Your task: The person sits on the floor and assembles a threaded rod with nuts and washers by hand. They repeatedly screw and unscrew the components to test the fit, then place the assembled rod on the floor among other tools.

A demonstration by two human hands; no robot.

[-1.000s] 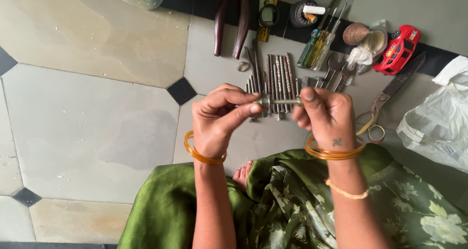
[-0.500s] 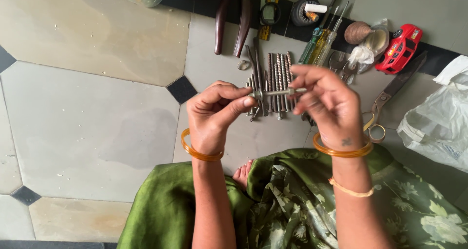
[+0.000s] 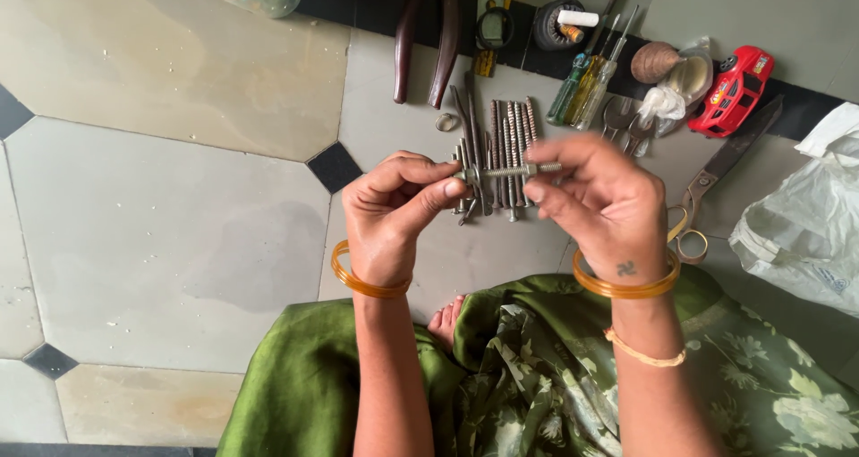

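Threaded bolt [image 3: 506,170] held level above the tiled floor [image 3: 170,215], just over the row of long nails [image 3: 506,148] lying there. Left hand [image 3: 394,215] pinches the bolt's head end, thumb and forefinger closed on it. Right hand [image 3: 599,206] has its fingers clamped around the nut [image 3: 534,168] near the other end, thumb underneath.

Versus half a second ago: bolt sits about the same height, right hand has rotated a little, fingers more curled over the nut; left hand barely shifted. Both wrists bent inward, palms facing the person, orange bangles on each.

Beyond the nails: screwdrivers [image 3: 586,81], pliers [image 3: 429,36], scissors [image 3: 716,175], red toy car [image 3: 734,90], white plastic bag [image 3: 805,224] at right. Green cloth [image 3: 537,367] over the lap below.
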